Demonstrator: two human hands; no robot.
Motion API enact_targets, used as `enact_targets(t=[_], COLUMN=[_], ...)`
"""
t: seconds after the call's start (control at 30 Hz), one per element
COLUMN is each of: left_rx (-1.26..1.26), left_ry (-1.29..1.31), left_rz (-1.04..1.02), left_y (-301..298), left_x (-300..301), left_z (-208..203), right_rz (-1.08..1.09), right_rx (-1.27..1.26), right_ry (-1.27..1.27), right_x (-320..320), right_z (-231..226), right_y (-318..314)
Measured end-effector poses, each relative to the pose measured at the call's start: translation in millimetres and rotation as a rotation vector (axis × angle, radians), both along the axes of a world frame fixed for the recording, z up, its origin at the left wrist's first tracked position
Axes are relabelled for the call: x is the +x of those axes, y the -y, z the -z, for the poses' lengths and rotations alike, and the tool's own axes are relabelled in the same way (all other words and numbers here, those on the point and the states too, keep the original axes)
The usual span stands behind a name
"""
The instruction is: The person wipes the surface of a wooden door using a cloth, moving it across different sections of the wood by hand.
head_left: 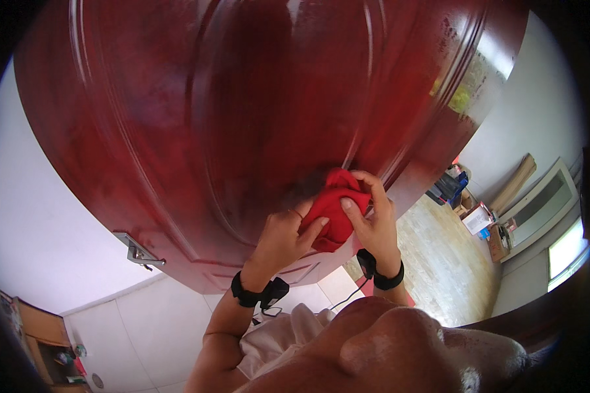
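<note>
A bunched red cloth (pixel 336 213) is held in both hands in front of a glossy dark red panelled door (pixel 275 118). My left hand (pixel 283 237) grips the cloth's left side, thumb on top. On its right side my right hand (pixel 375 213) closes around it, with the thumb pressed on the near face and the fingers behind. The hands are close to the door's surface; whether the cloth touches it, I cannot tell. Each wrist wears a black strap with a small dark box and a cable.
A metal lever handle (pixel 137 251) sticks out at the door's left edge. Through the opening on the right, a wood-look floor (pixel 439 255) leads to boxes (pixel 477 219), planks (pixel 514 180) and a leaning framed panel (pixel 544 203). A wooden cabinet (pixel 46 327) stands at the lower left.
</note>
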State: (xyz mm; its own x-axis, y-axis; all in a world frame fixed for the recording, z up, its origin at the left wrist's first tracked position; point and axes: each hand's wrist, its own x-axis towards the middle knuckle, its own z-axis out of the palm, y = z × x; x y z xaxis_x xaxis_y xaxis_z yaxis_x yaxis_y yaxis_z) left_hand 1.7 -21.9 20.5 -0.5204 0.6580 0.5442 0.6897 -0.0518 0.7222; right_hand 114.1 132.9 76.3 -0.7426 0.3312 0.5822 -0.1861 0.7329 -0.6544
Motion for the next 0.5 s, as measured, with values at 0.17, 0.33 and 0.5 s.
enact_targets(t=[0.17, 0.33, 0.5], left_rx=[0.243, 0.394, 0.416], left_ry=[-0.048, -0.056, -0.125], left_rz=[-0.034, -0.097, -0.051], left_y=[-42, -81, -124], left_x=[21, 36, 66], left_z=[-8, -28, -46], right_rz=[-0.007, -0.172, -0.034], right_rx=[-0.177, -0.592, -0.326], right_ry=[-0.221, -0.311, -0.619], right_x=[24, 66, 72], right_z=[29, 54, 40], right_y=[-17, -65, -94])
